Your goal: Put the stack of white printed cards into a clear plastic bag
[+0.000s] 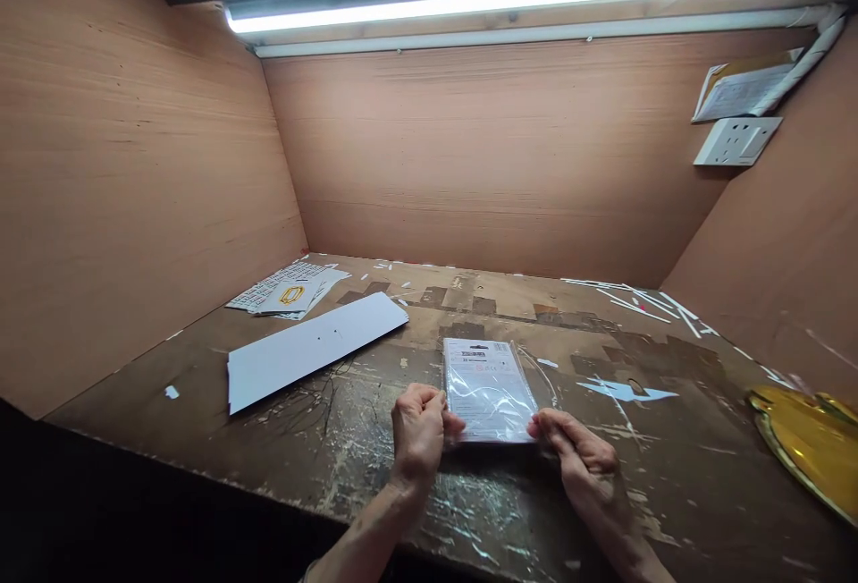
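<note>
A clear plastic package with a printed white card inside lies in front of me on the worn brown tabletop. Its upper end has a dark hanging slot, and light glares off the film. My left hand pinches the near left corner, fingers curled in. At the near right corner my right hand grips the package's edge between thumb and fingers. A thin clear strip or cord runs along the right side of the package.
A stack of long white cards lies left, with printed sheets behind it. White paper strips and a cut scrap lie right. A shiny gold object sits at the right edge. Wooden walls enclose the table.
</note>
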A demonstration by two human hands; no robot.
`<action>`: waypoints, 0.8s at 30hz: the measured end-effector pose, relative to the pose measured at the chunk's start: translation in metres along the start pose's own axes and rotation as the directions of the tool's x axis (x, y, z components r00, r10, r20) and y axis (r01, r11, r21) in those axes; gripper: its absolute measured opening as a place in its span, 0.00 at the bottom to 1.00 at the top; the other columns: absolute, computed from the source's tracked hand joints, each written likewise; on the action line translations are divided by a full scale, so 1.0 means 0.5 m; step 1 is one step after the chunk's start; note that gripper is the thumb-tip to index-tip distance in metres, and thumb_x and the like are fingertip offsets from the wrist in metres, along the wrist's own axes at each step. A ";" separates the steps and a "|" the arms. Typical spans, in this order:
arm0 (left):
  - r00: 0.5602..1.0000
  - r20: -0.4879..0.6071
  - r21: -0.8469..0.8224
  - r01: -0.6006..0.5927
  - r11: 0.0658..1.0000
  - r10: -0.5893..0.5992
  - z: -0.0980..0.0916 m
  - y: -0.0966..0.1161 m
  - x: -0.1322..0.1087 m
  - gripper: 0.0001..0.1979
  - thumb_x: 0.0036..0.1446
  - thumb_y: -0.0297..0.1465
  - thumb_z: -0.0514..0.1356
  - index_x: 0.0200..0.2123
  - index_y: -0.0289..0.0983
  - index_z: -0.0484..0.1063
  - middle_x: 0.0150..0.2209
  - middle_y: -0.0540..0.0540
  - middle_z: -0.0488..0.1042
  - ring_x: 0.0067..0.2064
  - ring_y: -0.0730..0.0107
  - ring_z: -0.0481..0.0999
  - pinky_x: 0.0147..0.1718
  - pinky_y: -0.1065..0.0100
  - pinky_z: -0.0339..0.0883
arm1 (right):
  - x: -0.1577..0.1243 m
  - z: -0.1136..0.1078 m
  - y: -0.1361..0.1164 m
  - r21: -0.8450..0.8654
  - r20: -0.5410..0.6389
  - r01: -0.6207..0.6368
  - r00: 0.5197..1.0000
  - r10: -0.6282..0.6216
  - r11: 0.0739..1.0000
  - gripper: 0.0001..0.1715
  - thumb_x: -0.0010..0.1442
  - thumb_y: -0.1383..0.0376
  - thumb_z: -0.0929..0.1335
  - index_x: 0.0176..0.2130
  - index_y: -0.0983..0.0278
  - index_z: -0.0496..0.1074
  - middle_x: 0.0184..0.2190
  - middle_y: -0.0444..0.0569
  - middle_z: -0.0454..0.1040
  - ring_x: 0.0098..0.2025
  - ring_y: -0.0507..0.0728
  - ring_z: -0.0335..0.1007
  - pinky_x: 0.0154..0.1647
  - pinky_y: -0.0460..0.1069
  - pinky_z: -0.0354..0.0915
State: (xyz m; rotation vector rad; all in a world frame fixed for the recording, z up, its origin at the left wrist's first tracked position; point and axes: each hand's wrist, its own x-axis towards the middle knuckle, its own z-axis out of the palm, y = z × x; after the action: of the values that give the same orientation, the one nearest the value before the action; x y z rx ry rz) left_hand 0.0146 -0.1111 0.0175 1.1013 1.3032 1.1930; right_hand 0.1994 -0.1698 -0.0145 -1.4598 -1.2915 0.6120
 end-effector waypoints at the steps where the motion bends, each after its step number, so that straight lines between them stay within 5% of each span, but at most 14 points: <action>1: 1.000 -0.016 0.002 -0.023 1.000 0.023 0.001 -0.001 0.001 0.11 0.45 0.33 0.53 0.17 0.32 0.64 0.29 0.43 0.70 0.18 0.75 0.68 0.16 0.71 0.65 | 0.000 -0.003 -0.003 -0.046 0.005 0.047 0.999 -0.046 0.998 0.15 0.56 0.55 0.61 0.33 0.63 0.69 0.29 0.47 0.71 0.33 0.55 0.67 0.35 0.47 0.63; 4: 0.997 -0.067 0.072 -0.040 0.997 0.045 0.005 -0.001 0.003 0.12 0.44 0.33 0.53 0.15 0.31 0.62 0.37 0.43 0.65 0.19 0.76 0.69 0.11 0.74 0.61 | -0.001 -0.009 -0.016 -0.176 -0.022 0.177 0.983 -0.183 0.968 0.15 0.57 0.57 0.59 0.31 0.63 0.69 0.35 0.49 0.68 0.37 0.55 0.64 0.36 0.47 0.60; 7: 0.996 -0.076 0.138 0.058 0.989 -0.048 0.013 0.004 0.008 0.09 0.42 0.29 0.52 0.14 0.32 0.60 0.22 0.49 0.64 0.14 0.73 0.68 0.08 0.76 0.52 | 0.001 -0.005 -0.025 -0.285 -0.060 0.152 0.983 -0.176 0.946 0.16 0.57 0.57 0.58 0.29 0.63 0.68 0.34 0.48 0.66 0.36 0.54 0.63 0.35 0.47 0.58; 12: 0.953 -0.024 0.122 0.303 0.945 -0.303 0.019 0.018 0.025 0.10 0.36 0.19 0.49 0.10 0.34 0.54 0.09 0.55 0.53 0.12 0.68 0.66 0.11 0.73 0.58 | 0.030 0.013 -0.022 -0.368 -0.182 -0.157 0.979 0.094 0.917 0.13 0.52 0.57 0.61 0.23 0.63 0.63 0.21 0.44 0.66 0.25 0.53 0.61 0.27 0.48 0.56; 15: 0.922 0.051 0.178 0.370 0.912 -0.384 0.018 0.029 0.046 0.11 0.34 0.17 0.48 0.08 0.34 0.55 0.07 0.53 0.54 0.12 0.65 0.67 0.13 0.69 0.62 | 0.056 0.015 -0.017 -0.231 -0.200 -0.347 0.931 0.305 0.909 0.11 0.45 0.59 0.65 0.23 0.63 0.61 0.16 0.42 0.62 0.20 0.52 0.59 0.19 0.46 0.56; 19: 0.876 0.128 0.243 0.427 0.871 -0.465 0.022 0.051 0.057 0.12 0.32 0.14 0.47 0.06 0.32 0.56 0.05 0.50 0.55 0.10 0.65 0.65 0.13 0.67 0.62 | 0.067 0.001 -0.019 0.114 0.022 -0.565 0.824 0.566 0.817 0.15 0.39 0.61 0.68 0.27 0.62 0.60 0.11 0.37 0.57 0.14 0.51 0.53 0.14 0.47 0.59; 24: 0.847 0.136 0.204 0.483 0.851 -0.514 -0.008 0.055 -0.009 0.15 0.35 0.13 0.48 0.06 0.33 0.55 0.05 0.51 0.54 0.11 0.66 0.64 0.12 0.67 0.61 | 0.025 -0.031 -0.020 0.081 0.352 -0.619 0.751 0.559 0.781 0.21 0.34 0.53 0.71 0.15 0.63 0.59 0.09 0.40 0.54 0.11 0.49 0.53 0.12 0.46 0.59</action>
State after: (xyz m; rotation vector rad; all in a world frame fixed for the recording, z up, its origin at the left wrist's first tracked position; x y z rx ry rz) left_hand 0.0106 -0.1133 0.0451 0.8801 1.4434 0.5860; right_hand 0.2125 -0.1652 0.0028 -1.6532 -0.9336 1.4056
